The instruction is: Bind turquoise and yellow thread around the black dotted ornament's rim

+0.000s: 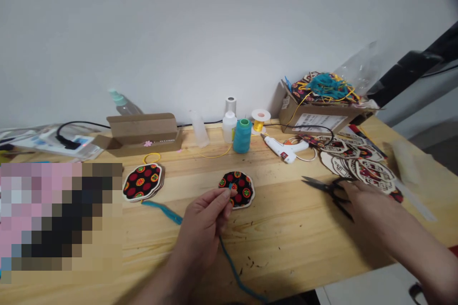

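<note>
Left hand [205,214]: thumb and forefinger pinched on a teal cord [233,269], whose short end shows at the fingertips and whose longer tail runs down toward the near edge of the bench [286,238].

Right hand [363,200]: fingers over the handles of the scissors [329,188]; whether they close round them, cannot tell.

Scissors: left of the right hand, the nearer of the two, and well apart from the left; long axis slanting across the bench, blade tips aimed leftward and slightly away.

Patterned piece, one [246,193]: just beyond the left fingertips, partly covered by them.

Patterned stack, one [142,182]: left of and beyond the left hand.

Loose pieces, assorted [372,174]: just beyond the right hand.

Glue gun, white [286,147]: beyond and between both hands.

Thread cone, teal [242,137]: farther, beyond the patterned piece.
</note>
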A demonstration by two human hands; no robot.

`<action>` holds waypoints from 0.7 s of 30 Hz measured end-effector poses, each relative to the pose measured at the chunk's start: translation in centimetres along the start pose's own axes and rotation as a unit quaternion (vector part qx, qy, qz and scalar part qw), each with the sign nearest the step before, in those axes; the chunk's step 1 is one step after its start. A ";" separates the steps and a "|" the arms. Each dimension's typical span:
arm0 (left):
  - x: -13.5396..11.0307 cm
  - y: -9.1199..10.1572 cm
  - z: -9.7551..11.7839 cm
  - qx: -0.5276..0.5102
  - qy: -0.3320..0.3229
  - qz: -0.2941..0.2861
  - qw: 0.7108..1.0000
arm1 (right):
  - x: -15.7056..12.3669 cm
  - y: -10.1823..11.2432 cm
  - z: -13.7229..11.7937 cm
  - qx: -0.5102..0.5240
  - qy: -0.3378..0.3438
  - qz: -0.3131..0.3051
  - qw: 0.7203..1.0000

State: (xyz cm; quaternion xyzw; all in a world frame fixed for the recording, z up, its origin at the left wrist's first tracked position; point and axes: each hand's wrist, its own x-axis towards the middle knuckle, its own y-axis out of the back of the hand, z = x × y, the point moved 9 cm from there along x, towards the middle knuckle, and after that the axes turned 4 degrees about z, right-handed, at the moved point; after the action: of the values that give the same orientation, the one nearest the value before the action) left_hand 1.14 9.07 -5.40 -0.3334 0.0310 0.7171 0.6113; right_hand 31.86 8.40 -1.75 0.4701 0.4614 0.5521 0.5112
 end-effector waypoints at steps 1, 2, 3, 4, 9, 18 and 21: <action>0.0 0.0 0.0 0.000 0.000 0.000 1.000 | -0.1 -0.4 0.1 0.001 -0.001 -0.007 1.000; 0.0 0.0 0.0 -0.001 0.000 0.001 1.000 | -0.1 -0.8 0.2 0.001 -0.004 -0.015 1.000; 0.0 0.1 0.0 -0.001 -0.001 0.002 1.000 | -0.1 -1.0 0.4 0.003 -0.008 -0.020 1.000; 0.0 0.1 0.0 0.001 -0.002 0.003 1.000 | -0.1 -1.2 0.5 0.007 -0.009 -0.021 1.000; -0.1 0.1 0.1 0.003 -0.007 0.000 1.000 | 0.0 -1.6 0.7 0.045 0.003 -0.013 0.999; -0.1 0.1 0.1 0.014 -0.008 0.004 1.000 | -0.7 1.2 0.8 0.090 -0.026 -0.031 0.995; -0.1 0.1 0.0 0.016 -0.011 0.002 1.000 | -0.2 3.5 -1.8 0.200 0.017 -0.007 0.980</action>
State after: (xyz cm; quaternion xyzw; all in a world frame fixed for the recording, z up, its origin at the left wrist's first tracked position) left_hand 1.00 8.98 -5.36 -0.3156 0.0363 0.7215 0.6152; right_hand 29.59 7.93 1.45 0.5499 0.5745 0.4529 0.4030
